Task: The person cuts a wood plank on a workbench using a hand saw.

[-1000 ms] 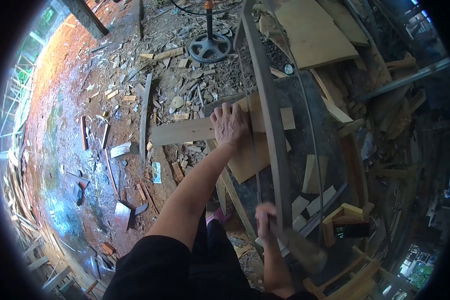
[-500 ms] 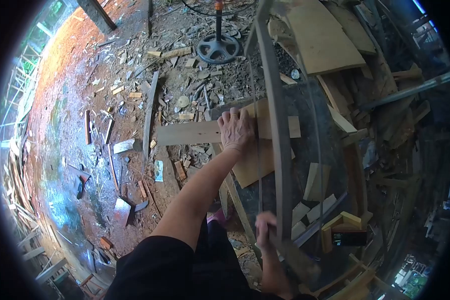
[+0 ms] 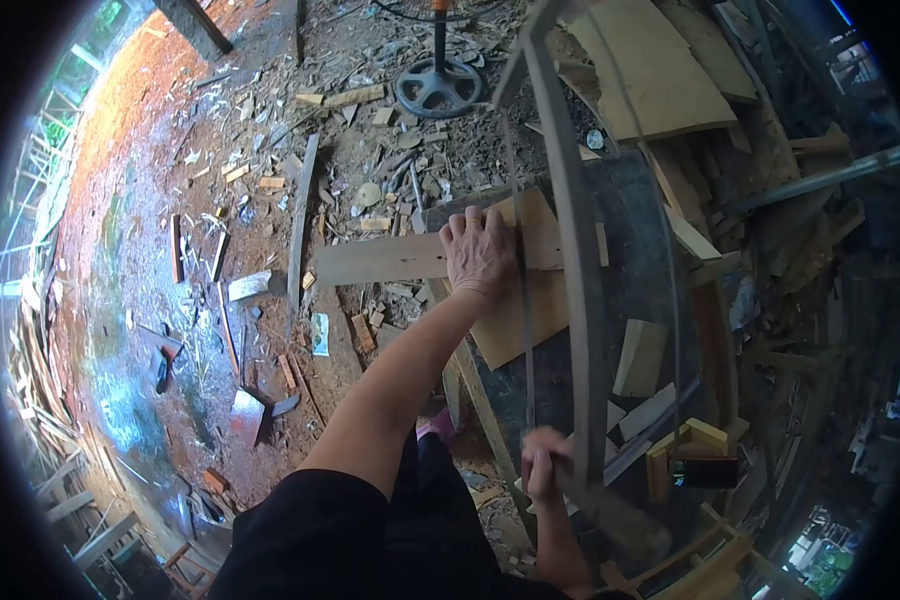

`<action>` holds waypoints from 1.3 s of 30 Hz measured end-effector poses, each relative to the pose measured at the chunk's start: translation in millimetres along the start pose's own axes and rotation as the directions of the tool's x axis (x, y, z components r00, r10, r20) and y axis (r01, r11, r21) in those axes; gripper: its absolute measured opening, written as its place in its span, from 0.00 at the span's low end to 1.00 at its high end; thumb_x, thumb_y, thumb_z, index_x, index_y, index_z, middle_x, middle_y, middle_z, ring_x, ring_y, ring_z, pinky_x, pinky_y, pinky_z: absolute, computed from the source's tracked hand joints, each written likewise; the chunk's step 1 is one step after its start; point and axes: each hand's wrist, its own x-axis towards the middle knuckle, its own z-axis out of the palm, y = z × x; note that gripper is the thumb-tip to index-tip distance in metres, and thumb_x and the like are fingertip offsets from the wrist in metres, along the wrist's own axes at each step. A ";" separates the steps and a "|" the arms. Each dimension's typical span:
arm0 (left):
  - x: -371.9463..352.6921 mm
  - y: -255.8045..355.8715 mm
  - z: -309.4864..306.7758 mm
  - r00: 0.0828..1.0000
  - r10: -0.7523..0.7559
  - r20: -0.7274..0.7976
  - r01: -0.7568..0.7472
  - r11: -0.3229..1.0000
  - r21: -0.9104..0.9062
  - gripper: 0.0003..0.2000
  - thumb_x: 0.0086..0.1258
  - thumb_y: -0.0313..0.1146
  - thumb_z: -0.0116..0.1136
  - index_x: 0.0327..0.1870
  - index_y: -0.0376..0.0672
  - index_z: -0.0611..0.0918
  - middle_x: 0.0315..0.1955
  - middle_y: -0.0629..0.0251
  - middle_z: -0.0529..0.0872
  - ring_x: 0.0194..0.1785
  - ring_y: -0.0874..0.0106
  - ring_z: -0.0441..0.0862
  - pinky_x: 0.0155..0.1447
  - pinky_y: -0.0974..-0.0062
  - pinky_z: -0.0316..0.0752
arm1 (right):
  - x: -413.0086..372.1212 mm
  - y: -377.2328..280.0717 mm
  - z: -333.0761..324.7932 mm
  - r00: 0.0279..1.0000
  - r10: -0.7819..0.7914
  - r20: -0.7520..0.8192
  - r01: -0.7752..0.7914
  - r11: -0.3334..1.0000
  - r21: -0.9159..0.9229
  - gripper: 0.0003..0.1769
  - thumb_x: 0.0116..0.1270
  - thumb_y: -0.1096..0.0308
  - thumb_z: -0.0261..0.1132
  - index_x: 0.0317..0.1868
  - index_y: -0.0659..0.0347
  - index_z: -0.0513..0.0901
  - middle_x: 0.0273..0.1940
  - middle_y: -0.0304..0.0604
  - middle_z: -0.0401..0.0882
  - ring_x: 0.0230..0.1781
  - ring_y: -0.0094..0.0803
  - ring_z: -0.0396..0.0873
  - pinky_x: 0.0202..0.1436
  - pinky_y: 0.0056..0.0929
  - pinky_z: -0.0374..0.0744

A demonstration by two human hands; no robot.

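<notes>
Pressing the plank [image 3: 380, 262] flat, the left hand [image 3: 480, 250] lay fingers slightly apart beside the blade [image 3: 522, 320]; the right hand [image 3: 542, 465] clamped the frame saw [image 3: 574, 270]; straight, even strokes seemed best.

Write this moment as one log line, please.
left hand: flat on plank | right hand: grips saw | blade: crosses plank beside left hand | bench: under plank | scraps: on ground

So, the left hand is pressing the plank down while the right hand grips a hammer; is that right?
Not quite: the right hand grips the frame saw, not a hammer. The head view shows the left hand pressing the plank down.
</notes>
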 end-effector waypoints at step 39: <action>-2.5 -4.0 1.4 0.999 0.042 -0.013 -0.042 0.999 -0.008 0.10 0.71 0.38 0.53 0.47 0.46 0.79 0.46 0.56 0.77 0.54 0.55 0.71 0.61 0.56 0.62 | 72.2 -6.0 25.2 1.000 -0.013 0.009 0.014 0.994 -0.105 0.04 0.72 0.71 0.56 0.37 0.60 0.70 0.27 0.40 0.70 0.28 0.30 0.70 0.39 0.33 0.74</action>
